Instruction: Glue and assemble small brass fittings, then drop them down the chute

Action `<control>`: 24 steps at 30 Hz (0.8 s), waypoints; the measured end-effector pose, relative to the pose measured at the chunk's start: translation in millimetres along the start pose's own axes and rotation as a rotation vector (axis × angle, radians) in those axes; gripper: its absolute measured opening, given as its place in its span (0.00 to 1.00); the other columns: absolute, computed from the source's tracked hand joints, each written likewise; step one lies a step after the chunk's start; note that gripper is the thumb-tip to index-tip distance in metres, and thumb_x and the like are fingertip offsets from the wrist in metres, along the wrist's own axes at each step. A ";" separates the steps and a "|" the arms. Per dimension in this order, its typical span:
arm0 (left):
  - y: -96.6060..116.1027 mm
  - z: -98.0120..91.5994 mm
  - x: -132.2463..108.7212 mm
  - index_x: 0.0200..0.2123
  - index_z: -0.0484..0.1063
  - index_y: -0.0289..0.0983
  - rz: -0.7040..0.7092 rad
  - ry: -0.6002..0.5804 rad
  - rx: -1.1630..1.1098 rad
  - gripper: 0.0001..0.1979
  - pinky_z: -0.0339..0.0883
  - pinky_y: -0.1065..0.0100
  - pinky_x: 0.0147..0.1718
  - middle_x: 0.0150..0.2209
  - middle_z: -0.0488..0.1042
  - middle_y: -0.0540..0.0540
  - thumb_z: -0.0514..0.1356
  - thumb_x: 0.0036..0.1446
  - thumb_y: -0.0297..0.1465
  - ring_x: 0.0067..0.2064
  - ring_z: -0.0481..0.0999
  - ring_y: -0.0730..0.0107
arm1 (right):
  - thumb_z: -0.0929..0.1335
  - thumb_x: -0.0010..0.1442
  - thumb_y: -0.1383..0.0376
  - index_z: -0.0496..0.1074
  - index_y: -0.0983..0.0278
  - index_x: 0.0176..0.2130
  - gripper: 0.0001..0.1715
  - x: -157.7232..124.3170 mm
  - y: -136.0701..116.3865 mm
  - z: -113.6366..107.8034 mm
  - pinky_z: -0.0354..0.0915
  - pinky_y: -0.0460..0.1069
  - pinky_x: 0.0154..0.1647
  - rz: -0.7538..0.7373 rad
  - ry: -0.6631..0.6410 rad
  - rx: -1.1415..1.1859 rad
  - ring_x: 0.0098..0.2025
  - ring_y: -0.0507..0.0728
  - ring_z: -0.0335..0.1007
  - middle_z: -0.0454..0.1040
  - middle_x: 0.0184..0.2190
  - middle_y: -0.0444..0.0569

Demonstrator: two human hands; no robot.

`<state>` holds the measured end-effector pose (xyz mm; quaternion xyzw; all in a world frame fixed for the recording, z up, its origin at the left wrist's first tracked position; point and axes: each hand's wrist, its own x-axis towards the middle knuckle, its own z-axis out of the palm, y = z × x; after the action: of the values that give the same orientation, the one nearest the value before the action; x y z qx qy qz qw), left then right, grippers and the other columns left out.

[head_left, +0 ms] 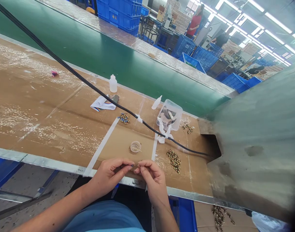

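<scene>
L hand [111, 174]: fingers pinched on tiny blue pc [132, 165], nr front edge of desk [72, 119]. R hand [153, 178] alongside: fingers almost tog., can't tell if gripping. Beyond: brass pcs [173, 161], round tub [135, 147]; white bottle [113, 84] nr far edge.

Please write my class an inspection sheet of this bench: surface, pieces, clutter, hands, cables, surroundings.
Surface: brown cardboard, scuffed.
Pieces: blue-and-gold pile, larger gold-coloured pile, round tub.
Clutter: upright bottle, tilted bottle, clear box with scraps, striped strip.
Hands: left hand pinches a tiny blue piece; right hand beside it, contents unclear.
Cables: black cable slants across the view.
Surroundings: green strip, blue crates, metal panel.
</scene>
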<state>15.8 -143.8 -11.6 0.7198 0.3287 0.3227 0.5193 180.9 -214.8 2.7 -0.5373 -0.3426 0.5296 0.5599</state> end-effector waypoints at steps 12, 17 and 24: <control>-0.4 -0.2 0.0 0.41 0.74 0.39 -0.013 -0.008 -0.019 0.07 0.70 0.75 0.38 0.36 0.78 0.50 0.57 0.61 0.28 0.37 0.77 0.72 | 0.71 0.58 0.62 0.77 0.61 0.38 0.07 0.7 -0.7 0.7 0.70 0.46 0.36 -0.066 0.030 -0.058 0.34 0.51 0.71 0.72 0.36 0.47; -0.6 -0.7 0.4 0.40 0.75 0.40 -0.001 -0.001 -0.002 0.07 0.69 0.76 0.37 0.35 0.78 0.51 0.57 0.61 0.27 0.36 0.77 0.74 | 0.69 0.60 0.63 0.77 0.59 0.41 0.08 -1.3 -3.3 -0.5 0.70 0.46 0.36 -0.048 0.032 -0.122 0.32 0.51 0.72 0.74 0.34 0.47; 4.8 -2.1 1.4 0.40 0.75 0.40 0.002 -0.017 -0.033 0.07 0.70 0.76 0.38 0.35 0.79 0.51 0.57 0.61 0.28 0.37 0.78 0.73 | 0.69 0.60 0.62 0.77 0.60 0.43 0.11 -3.6 -7.3 1.2 0.69 0.47 0.39 -0.040 -0.013 -0.118 0.35 0.52 0.73 0.74 0.35 0.48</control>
<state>15.6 -142.7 -6.4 0.7141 0.3182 0.3227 0.5336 180.7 -217.0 10.6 -0.5587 -0.3875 0.5008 0.5355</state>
